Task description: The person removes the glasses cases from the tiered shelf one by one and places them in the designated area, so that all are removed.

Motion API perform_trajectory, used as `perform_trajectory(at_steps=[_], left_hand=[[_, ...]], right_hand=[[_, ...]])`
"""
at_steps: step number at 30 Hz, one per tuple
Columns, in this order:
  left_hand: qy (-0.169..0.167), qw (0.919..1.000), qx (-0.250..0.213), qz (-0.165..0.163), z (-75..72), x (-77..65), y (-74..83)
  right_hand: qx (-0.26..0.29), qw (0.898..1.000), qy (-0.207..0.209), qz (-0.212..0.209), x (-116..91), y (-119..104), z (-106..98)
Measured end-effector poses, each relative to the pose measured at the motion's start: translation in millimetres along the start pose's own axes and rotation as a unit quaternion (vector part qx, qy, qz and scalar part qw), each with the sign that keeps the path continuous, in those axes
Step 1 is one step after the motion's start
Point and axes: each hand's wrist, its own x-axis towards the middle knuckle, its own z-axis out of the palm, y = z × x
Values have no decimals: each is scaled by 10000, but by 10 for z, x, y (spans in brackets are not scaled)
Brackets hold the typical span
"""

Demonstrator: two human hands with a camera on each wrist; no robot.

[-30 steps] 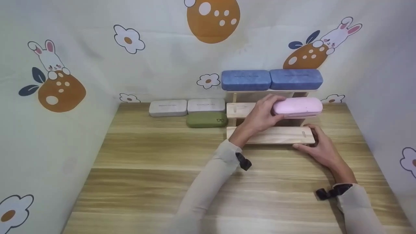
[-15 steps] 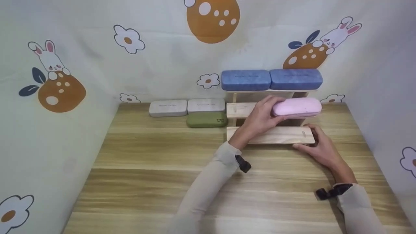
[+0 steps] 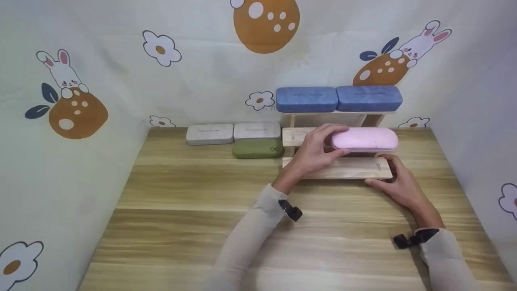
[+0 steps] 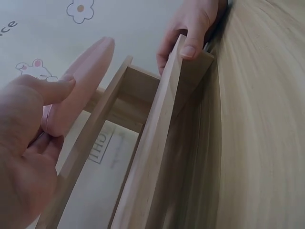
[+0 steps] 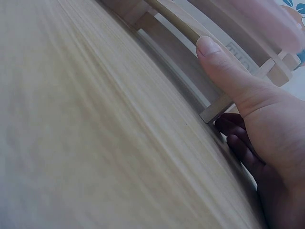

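Observation:
My left hand (image 3: 317, 149) grips the left end of a pink glasses case (image 3: 365, 139), thumb on the near side and fingers over the back. The left wrist view shows the pink case (image 4: 78, 88) held apart from the shelf's middle tier. At the right end of the lowest tier of a wooden stepped shelf (image 3: 343, 169), my right hand (image 3: 402, 182) holds the board's corner. In the right wrist view its thumb (image 5: 224, 67) lies along the board's front edge, with the other fingers curled behind the end support.
Two blue glasses cases (image 3: 307, 100) stand side by side on the top tier. Left of the shelf, two pale grey cases (image 3: 210, 134) sit on the wooden table (image 3: 181, 226), with a green case (image 3: 257, 148) in front of one. A printed cloth backdrop (image 3: 210, 72) rises behind.
My left hand has drawn the pink case slightly toward me and to the left, lowering it in the head view. The right hand has stayed on the shelf's corner.

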Motion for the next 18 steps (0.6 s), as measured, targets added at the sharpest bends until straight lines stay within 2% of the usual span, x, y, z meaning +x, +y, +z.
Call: perform_trajectory(at_steps=[6, 13, 18], left_hand=[[68, 9989, -427, 198, -124, -122, -20], [129, 9986, -320, 399, -258, -253, -64], [241, 9981, -282, 482, -346, -344, -99]], right_hand=[[-43, 9999, -39, 115, -1, -2, -13], [-117, 9999, -56, 106, -6, 0, -6], [110, 9999, -30, -16, -12, 8, -4]])
